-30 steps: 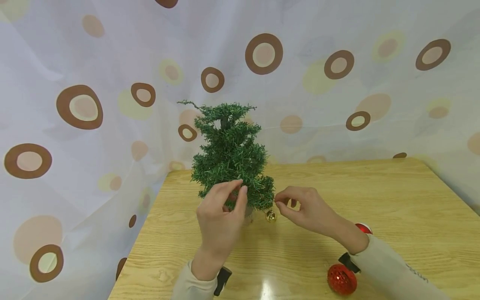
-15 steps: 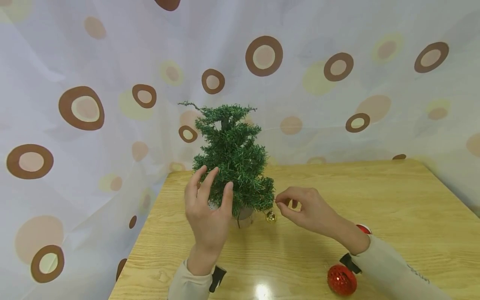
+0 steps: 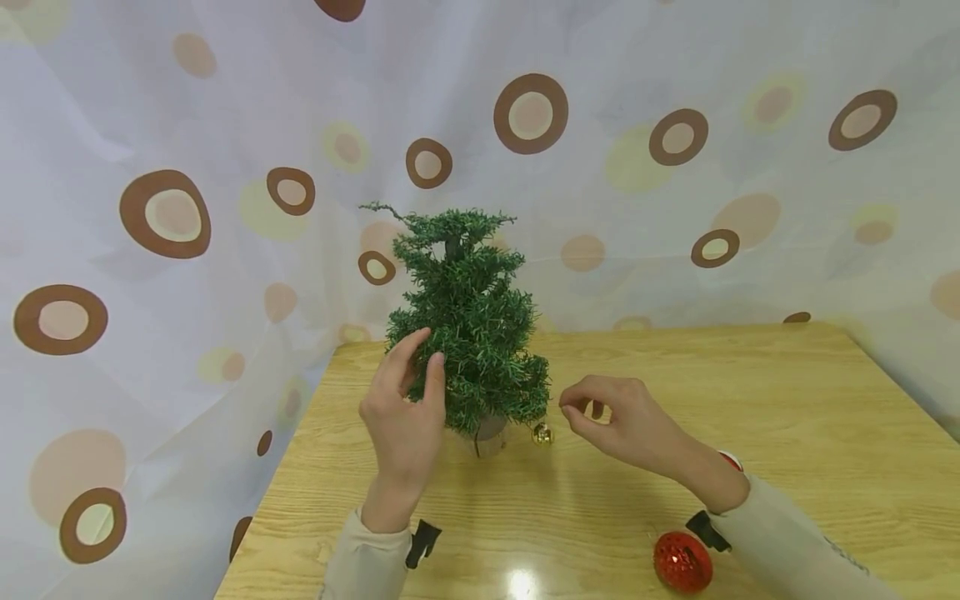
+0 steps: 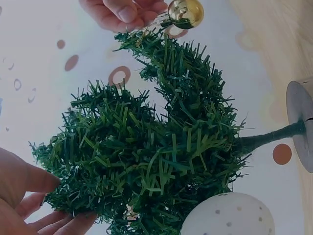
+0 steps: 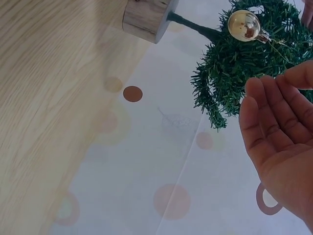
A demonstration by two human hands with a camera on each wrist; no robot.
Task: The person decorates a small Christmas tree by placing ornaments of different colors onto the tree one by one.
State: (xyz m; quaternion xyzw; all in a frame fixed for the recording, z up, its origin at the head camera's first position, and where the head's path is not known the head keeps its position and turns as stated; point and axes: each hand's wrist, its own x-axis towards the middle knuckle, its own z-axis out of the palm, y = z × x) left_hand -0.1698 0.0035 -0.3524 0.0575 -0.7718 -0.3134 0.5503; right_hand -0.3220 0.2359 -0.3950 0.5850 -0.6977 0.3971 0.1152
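Observation:
A small green artificial Christmas tree (image 3: 468, 325) stands on the table in a round grey pot. My left hand (image 3: 405, 421) is at its left front, fingers parted from the thumb; in the left wrist view the fingertips (image 4: 73, 225) are at the branch tips. A white dotted bauble (image 4: 230, 218) shows beside the tree there. From a low right branch hangs a gold bauble (image 3: 543, 433) on a thin string, seen closer in the right wrist view. Just right of it is my right hand (image 3: 622, 417), fingers loosely curled, thumb near the index finger, nothing visible between them.
A red glittery bauble (image 3: 682, 562) lies at the table's front, by the right sleeve. A second red bauble (image 3: 731, 460) is partly hidden behind the right forearm. Behind the wooden table (image 3: 712, 375) hangs a patterned curtain (image 3: 615, 50).
My left hand has drawn back to the left from the tree's front, parting its fingers, then bringing them somewhat closer. My right hand has shifted slightly right, away from the gold bauble, which stays hanging.

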